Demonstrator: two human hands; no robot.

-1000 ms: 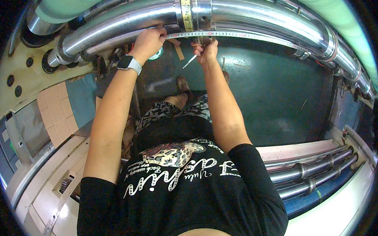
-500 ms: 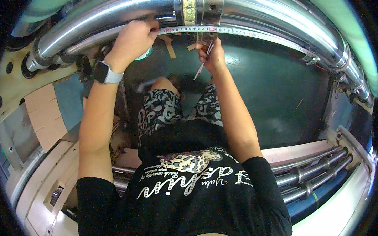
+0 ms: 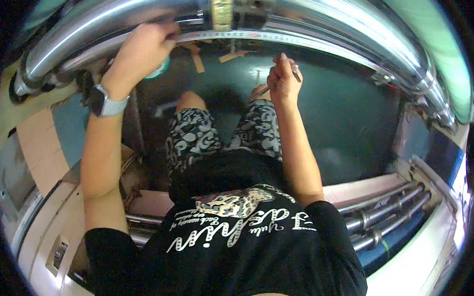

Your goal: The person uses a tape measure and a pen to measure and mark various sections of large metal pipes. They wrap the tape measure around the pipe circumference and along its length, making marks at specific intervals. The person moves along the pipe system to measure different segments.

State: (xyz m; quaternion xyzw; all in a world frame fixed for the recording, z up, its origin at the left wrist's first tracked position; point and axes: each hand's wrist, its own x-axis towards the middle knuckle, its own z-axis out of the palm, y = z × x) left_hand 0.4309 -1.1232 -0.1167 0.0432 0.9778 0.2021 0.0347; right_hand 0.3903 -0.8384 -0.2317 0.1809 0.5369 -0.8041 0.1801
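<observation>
A white tape measure (image 3: 282, 40) is stretched along the shiny metal roller (image 3: 137, 19), just below its lower edge. My left hand (image 3: 144, 48), wearing a watch (image 3: 105, 101), is closed at the left end of the tape, its fingertips blurred against the roller. A yellowish band (image 3: 222, 11) circles the roller to the right of that hand. My right hand (image 3: 286, 82) is apart from the tape, below its middle, with fingers curled around a slim rod-like tool (image 3: 265, 90); its exact kind is unclear.
Rollers (image 3: 380, 221) lie to the lower right, behind a pale frame bar (image 3: 363, 190). A green round thing (image 3: 159, 71) sits partly hidden behind my left wrist. Brown strips (image 3: 197, 60) hang below the tape. Cardboard (image 3: 41, 146) stands at left; dark floor (image 3: 347, 120) lies below.
My right hand has come away from the tape, moving down and right, and the slim tool has turned in its fingers. The view has shifted slightly; the left hand stays at the tape.
</observation>
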